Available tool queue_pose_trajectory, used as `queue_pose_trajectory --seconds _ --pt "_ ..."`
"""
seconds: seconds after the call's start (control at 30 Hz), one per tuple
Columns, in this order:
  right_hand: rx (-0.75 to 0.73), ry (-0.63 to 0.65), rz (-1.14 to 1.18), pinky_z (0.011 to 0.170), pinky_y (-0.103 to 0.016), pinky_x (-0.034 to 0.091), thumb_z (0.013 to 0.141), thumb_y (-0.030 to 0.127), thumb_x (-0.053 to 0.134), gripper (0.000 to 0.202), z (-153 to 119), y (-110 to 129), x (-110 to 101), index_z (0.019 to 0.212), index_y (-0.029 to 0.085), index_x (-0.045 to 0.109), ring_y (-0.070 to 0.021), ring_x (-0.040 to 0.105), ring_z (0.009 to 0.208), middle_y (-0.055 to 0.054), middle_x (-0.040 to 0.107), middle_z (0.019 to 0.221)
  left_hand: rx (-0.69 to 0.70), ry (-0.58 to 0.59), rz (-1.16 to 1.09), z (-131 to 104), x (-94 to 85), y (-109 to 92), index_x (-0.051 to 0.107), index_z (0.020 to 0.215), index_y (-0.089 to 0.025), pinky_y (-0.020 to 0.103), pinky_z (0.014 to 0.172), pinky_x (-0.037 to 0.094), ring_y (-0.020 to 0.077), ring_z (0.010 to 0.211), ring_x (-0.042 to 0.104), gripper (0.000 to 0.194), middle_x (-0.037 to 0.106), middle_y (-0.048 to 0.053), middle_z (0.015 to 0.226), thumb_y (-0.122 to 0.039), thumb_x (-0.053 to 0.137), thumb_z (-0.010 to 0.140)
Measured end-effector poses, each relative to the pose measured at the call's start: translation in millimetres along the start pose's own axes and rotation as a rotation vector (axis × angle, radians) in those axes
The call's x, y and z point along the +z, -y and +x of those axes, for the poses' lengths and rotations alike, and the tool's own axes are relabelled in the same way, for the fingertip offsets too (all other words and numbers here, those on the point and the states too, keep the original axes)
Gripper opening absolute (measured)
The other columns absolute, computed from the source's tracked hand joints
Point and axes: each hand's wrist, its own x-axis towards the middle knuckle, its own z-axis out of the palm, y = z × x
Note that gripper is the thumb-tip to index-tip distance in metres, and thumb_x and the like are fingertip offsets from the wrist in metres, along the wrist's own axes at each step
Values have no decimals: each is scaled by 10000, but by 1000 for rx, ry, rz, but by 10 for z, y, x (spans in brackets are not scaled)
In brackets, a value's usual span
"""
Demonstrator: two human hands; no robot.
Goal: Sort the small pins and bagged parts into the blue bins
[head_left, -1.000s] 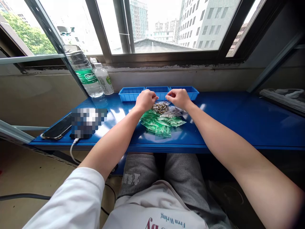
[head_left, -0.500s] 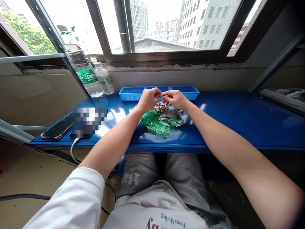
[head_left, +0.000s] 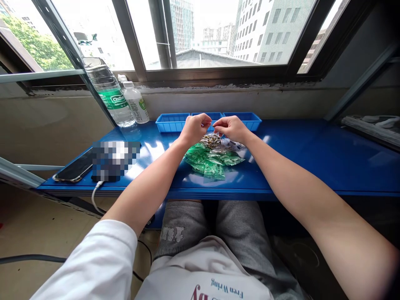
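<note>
My left hand (head_left: 197, 126) and my right hand (head_left: 230, 127) face each other above a pile of small brass-coloured metal pieces (head_left: 211, 141). The left fingers are pinched, and what they hold, if anything, is too small to name. A tiny dark piece shows at the right hand's pinched fingertips; its kind cannot be made out. Green plastic packets (head_left: 208, 163) lie heaped on the near side of the metal pieces. Several clear and whitish plastic packets (head_left: 231, 145) rest below my right hand. Behind both hands is a blue three-part tray (head_left: 173, 124), partly covered by them.
The blue table (head_left: 318, 162) ends in a front edge close to my lap. At its left are a phone (head_left: 75, 167) and a blurred-out item with a white cable (head_left: 94, 196). A large water bottle (head_left: 112, 98) and a smaller bottle (head_left: 136, 103) stand at the back left.
My fingertips have drawn slightly apart, opening a small gap between the hands. A tiny dark piece now shows at the right fingertips. The packets look unmoved.
</note>
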Motion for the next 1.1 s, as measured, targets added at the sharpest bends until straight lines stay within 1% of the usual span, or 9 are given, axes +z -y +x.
queue_pose_trajectory --seconds 0.17,0.37,0.53,0.63,0.77,0.87,0.93,1.0,1.1 --pt "21 -8 -2 515 -261 487 674 150 772 79 -4 31 -11 680 202 712 -137 600 527 0 696 599 0 5 25 2 -16 -4 784 970 -163 283 903 603 187 928 768 222 827 27 974 -87 606 861" --pt "11 1 -44 525 -261 482 681 212 800 107 -6 10 -25 649 201 699 -137 590 545 -3 672 585 -15 17 54 -3 -29 -13 776 995 -172 285 895 603 184 909 762 262 819 25 988 -80 589 835" --pt "0 -72 -62 573 -291 516 716 240 771 82 30 -89 -84 708 198 701 -147 600 558 -11 700 647 -5 30 163 2 -39 42 765 1144 -164 314 991 561 222 1057 732 335 793 69 1148 -100 659 832" --pt "23 -207 -145 631 -327 549 770 249 738 75 72 -182 -159 734 201 693 -165 619 581 -26 726 707 -51 117 273 -2 -46 66 754 1219 -158 334 1044 525 260 1159 696 367 757 109 1240 -158 692 857" --pt "93 -427 -362 779 -378 581 849 250 675 130 120 -295 -286 724 214 668 -212 679 671 -45 734 729 -133 318 389 -8 -45 53 744 1272 -146 324 1066 499 296 1280 643 392 725 149 1332 -299 683 916" --pt "134 -543 -509 910 -405 563 872 257 662 175 145 -367 -378 701 223 649 -245 706 776 -58 732 743 -174 495 426 -7 -37 43 755 1277 -160 297 1025 506 291 1281 654 373 731 139 1351 -261 570 968" --pt "160 -586 -568 946 -419 548 875 254 668 181 158 -409 -427 698 223 644 -263 707 822 -74 737 772 -196 584 426 -5 -31 49 769 1260 -172 294 996 514 292 1249 674 383 741 131 1339 -214 527 966" --pt "180 -609 -597 960 -429 541 873 244 679 182 166 -446 -463 696 221 643 -279 706 851 -89 738 791 -196 604 415 -5 -26 64 779 1247 -170 307 984 521 302 1222 686 391 750 136 1321 -190 523 951" --pt "202 -627 -618 969 -444 541 869 239 698 200 172 -488 -494 679 223 635 -295 707 866 -96 736 789 -173 565 411 -7 -23 87 802 1201 -175 321 968 530 311 1181 702 374 772 138 1268 -167 551 924"
